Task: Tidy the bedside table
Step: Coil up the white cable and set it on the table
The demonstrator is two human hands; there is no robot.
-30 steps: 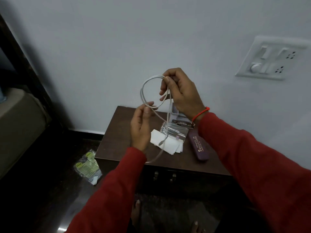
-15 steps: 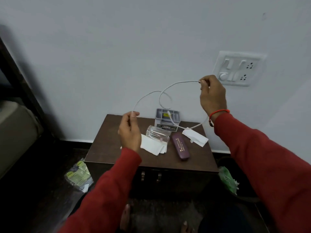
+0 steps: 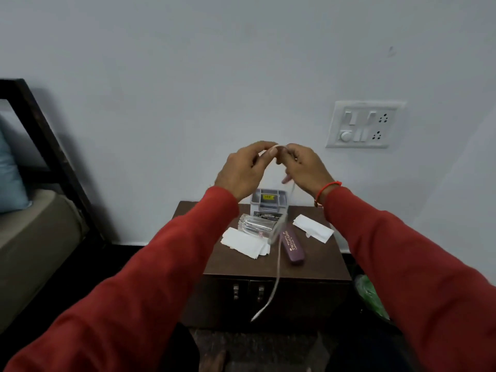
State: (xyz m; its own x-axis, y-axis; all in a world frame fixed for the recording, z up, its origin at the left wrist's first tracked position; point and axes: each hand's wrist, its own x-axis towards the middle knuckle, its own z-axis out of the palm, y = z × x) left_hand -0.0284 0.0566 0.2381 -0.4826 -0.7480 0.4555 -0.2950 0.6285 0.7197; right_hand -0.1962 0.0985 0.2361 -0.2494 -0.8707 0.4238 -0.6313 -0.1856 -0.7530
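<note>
My left hand (image 3: 245, 170) and my right hand (image 3: 303, 167) meet fingertip to fingertip above the dark brown bedside table (image 3: 236, 264), both pinching a white cable (image 3: 277, 269). The cable hangs down in front of the table, its plug end dangling near the cabinet doors. On the tabletop lie a clear plastic packet (image 3: 256, 225), white papers (image 3: 241, 242), a purple spectacle case (image 3: 292, 245), another white paper (image 3: 312, 228) and a grey organiser tray (image 3: 268, 200) against the wall.
A bed with a dark frame (image 3: 51, 154) and a blue pillow (image 3: 9, 175) stands at the left. A white switch and socket plate (image 3: 363, 124) is on the wall at the right. Something green (image 3: 371, 296) lies on the floor right of the table.
My hands were spread apart with the cable stretched in a loop between them; now they have come together at the top and the cable's free end hangs down.
</note>
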